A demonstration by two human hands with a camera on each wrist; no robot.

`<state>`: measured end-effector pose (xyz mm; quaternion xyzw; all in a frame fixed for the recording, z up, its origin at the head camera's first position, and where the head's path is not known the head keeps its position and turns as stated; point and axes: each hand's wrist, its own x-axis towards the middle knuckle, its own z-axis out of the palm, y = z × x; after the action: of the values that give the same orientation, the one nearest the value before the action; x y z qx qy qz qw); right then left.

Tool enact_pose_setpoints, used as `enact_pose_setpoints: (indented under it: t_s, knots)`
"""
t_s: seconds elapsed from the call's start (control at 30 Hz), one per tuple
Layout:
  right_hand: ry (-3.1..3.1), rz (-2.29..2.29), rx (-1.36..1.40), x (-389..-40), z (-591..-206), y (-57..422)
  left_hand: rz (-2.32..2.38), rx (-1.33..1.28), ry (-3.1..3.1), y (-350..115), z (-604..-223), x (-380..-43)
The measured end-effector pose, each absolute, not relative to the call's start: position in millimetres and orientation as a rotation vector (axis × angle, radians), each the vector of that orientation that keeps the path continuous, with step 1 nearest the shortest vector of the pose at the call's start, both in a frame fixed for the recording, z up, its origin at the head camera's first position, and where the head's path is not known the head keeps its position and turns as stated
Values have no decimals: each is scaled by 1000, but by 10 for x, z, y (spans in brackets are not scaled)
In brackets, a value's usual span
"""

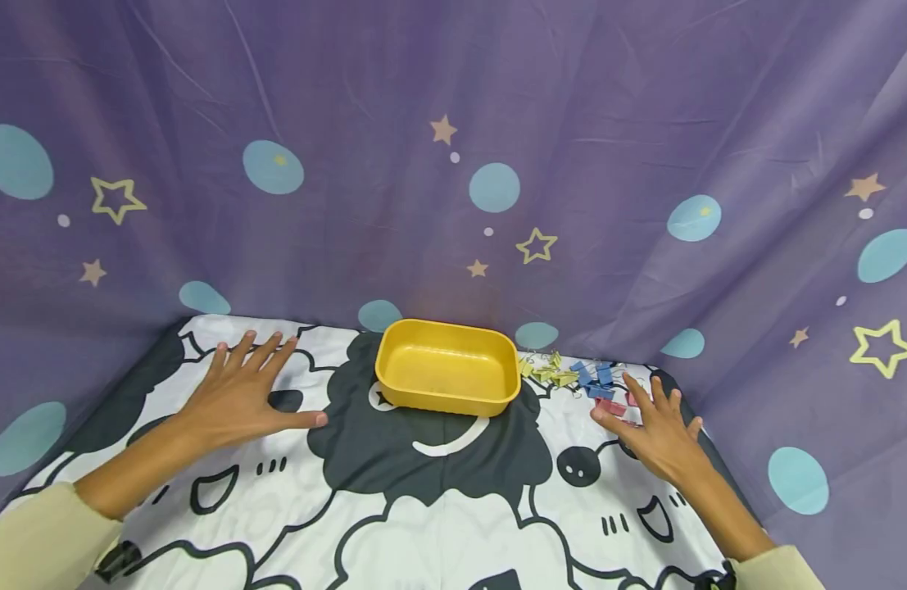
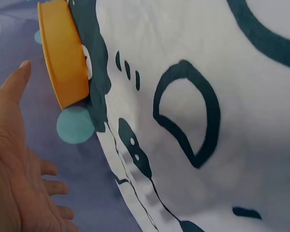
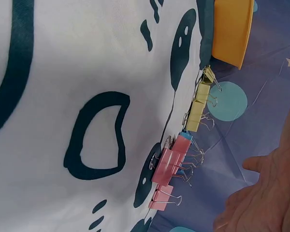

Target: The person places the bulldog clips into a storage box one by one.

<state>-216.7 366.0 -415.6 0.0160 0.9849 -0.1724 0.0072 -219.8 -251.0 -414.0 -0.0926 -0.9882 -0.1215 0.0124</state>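
Note:
My left hand (image 1: 242,393) hovers over the left part of the table with its fingers spread and nothing in it. Over the right side, my right hand (image 1: 659,430) is also spread and holds nothing, close to a group of binder clips. Pink binder clips (image 3: 166,166) lie nearest its fingers, and the hand partly hides them in the head view. Beyond them are blue binder clips (image 1: 600,381) and yellow binder clips (image 1: 547,372). A yellow rectangular tray (image 1: 446,403) sits at the back middle of the table, between the two hands.
A white cloth (image 1: 424,549) with black cartoon sheep drawings covers the table. Right behind the table hangs a purple curtain (image 1: 394,205) printed with stars and blue ovals, which also runs along the right side.

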Motion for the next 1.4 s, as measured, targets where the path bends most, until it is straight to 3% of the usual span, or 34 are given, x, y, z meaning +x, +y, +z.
enact_pose_setpoints:
  t_s: [0.7,1.4]
  knots:
    - [3008,-574,98,-2197,-4153,3693,-366,-584,-2877,-2149,-4143,-2410]
    - [3035,-550,39,-2241,-4197,3744,-586,-1084,-2436,-1991,-4327,-2590]
